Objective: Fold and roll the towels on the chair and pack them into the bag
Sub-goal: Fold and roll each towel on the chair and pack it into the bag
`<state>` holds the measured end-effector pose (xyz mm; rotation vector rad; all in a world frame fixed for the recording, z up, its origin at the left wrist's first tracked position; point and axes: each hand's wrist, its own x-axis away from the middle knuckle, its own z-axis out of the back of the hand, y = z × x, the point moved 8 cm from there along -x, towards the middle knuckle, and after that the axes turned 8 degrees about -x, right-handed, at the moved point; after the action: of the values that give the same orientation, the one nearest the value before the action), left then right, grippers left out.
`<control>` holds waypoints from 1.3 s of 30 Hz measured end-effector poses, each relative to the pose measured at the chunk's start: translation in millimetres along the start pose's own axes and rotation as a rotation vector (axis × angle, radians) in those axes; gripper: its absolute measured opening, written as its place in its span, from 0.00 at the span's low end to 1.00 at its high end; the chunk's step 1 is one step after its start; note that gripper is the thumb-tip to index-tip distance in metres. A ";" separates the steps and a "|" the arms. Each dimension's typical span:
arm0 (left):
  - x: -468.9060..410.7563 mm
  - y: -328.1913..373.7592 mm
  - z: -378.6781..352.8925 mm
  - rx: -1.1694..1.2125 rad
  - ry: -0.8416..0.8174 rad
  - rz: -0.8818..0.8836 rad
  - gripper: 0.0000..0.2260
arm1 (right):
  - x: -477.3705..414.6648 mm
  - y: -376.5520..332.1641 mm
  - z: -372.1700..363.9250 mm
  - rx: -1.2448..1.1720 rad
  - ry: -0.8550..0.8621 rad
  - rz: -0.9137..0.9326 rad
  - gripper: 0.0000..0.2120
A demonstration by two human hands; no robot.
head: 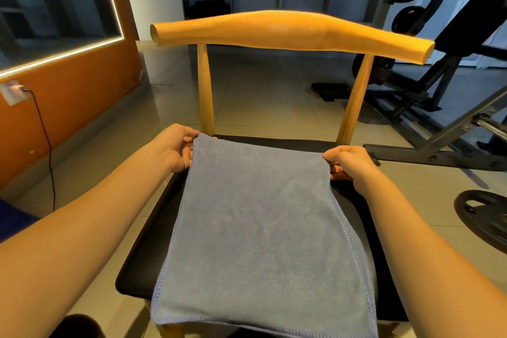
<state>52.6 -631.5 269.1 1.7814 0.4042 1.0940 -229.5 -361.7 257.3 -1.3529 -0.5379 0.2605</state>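
Note:
A grey-blue towel [260,230] lies spread flat over the black seat of a wooden chair [290,31], its near edge hanging just past the seat's front. My left hand [175,148] pinches the towel's far left corner. The far right corner is pinched by my right hand [348,163]. Both corners sit near the back of the seat, below the curved backrest. No bag is in view.
An orange wall [71,107] with a lit window frame and a power cable stands at the left. Black gym equipment [428,107] fills the right side, with a weight plate [482,222] on the tiled floor beside the chair.

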 end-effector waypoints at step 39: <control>-49.1 24.2 -22.4 -1.271 0.162 -0.487 0.16 | -8.0 -17.9 6.8 0.694 -0.022 -0.039 0.12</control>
<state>3.1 -663.8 268.4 0.4378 0.1359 0.8112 -242.1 -363.5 273.8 -0.6659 -0.4334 0.3871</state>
